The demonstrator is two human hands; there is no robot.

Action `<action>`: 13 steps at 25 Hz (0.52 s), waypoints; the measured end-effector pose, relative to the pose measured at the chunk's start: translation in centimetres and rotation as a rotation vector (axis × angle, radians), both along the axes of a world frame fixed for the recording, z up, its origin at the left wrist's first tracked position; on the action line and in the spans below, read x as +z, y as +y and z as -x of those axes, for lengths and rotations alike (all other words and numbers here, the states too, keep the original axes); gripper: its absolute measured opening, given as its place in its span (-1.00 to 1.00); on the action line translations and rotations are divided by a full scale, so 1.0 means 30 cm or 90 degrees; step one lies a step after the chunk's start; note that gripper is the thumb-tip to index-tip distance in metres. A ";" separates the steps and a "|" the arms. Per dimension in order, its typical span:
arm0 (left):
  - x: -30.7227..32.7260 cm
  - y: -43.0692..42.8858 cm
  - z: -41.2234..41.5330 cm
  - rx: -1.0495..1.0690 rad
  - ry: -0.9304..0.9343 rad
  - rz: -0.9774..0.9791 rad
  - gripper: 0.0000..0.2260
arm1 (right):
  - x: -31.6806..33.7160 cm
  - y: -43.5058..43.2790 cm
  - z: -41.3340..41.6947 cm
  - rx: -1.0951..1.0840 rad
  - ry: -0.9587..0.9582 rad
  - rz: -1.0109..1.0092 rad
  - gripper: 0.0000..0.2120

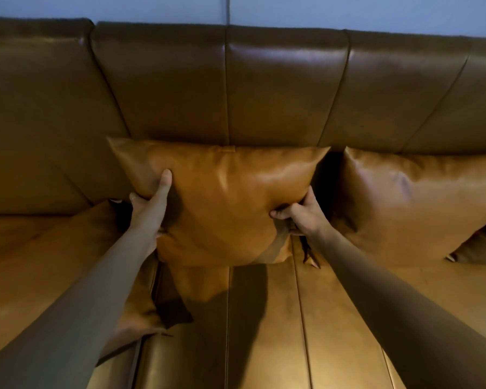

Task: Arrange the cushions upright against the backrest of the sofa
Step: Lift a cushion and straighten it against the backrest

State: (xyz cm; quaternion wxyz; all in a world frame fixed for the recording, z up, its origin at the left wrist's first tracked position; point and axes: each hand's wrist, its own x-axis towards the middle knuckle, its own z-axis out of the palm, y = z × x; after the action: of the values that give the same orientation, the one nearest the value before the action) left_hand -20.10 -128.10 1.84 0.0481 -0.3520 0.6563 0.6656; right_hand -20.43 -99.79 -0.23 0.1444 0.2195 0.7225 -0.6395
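A tan leather cushion [222, 203] stands upright in the middle of the sofa, its top edge against the brown backrest [225, 88]. My left hand [149, 206] grips its left edge, thumb on the front face. My right hand [300, 213] pinches its lower right side. A second cushion [413, 203] leans upright against the backrest to the right. A third cushion [76, 254] lies flat on the seat at the left, partly under my left forearm.
The leather seat [264, 332] stretches toward me with seams running front to back. Another cushion's corner [483, 245] shows at the far right edge. A pale blue wall [236, 9] rises behind the backrest.
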 end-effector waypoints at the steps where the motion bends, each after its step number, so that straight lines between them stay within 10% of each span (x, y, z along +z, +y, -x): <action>1: 0.005 -0.004 0.006 -0.007 -0.023 0.020 0.19 | 0.003 -0.003 -0.002 -0.002 0.009 -0.026 -0.03; 13: 0.050 -0.044 -0.221 -0.013 0.002 0.092 -0.27 | 0.182 -0.137 -0.212 0.112 0.113 -0.392 -0.17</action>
State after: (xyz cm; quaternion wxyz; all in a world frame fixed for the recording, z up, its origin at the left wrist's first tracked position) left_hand -13.46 -129.44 3.33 0.0286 -0.3469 0.7064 0.6164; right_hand -14.08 -103.91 5.24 0.0626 0.1333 0.9079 -0.3926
